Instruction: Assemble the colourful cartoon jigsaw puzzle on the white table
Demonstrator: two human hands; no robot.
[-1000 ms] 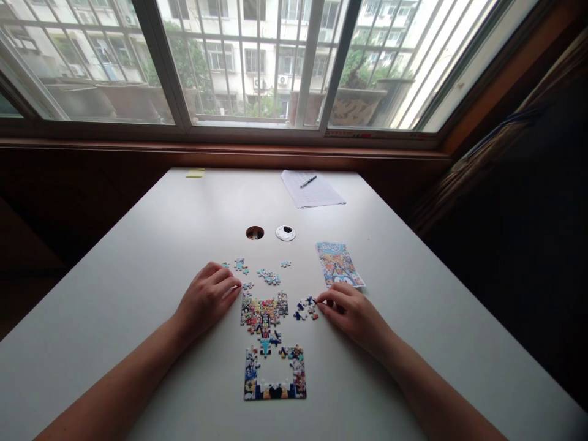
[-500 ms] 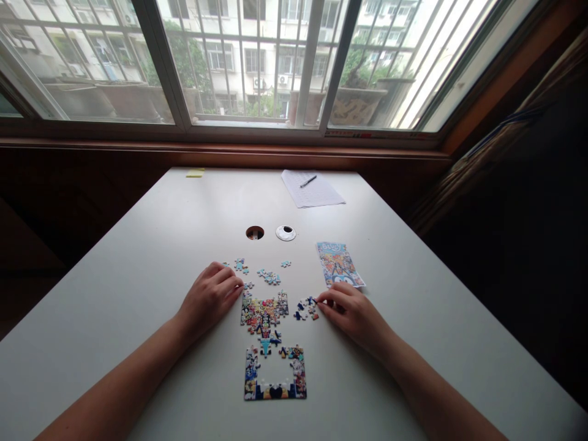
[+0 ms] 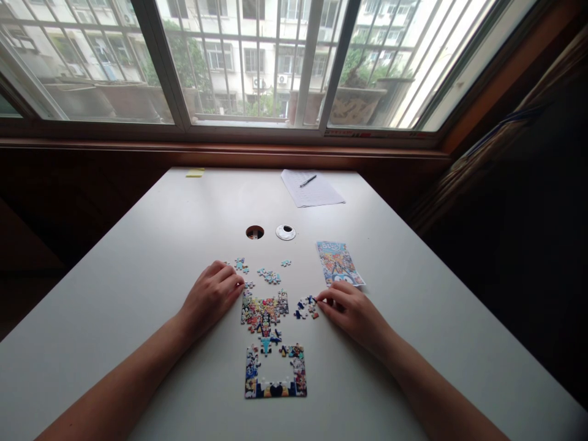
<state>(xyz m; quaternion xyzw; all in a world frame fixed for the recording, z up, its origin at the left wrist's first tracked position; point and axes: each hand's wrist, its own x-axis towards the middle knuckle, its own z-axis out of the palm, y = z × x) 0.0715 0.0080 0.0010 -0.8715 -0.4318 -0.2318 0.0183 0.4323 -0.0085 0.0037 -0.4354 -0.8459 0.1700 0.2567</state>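
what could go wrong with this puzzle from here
A nudge could send one of the light blue puzzle pieces into the open desk hole beyond them. The grip of the left hand is close beside the partly joined upper puzzle section, so a knock might pull it apart. The loose dark-and-white pieces by the right hand could scatter if brushed.

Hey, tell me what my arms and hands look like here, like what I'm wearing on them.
Your left hand and right hand are ungloved. Both forearms are bare, with no sleeves in view. No watch, bracelet or ring shows.
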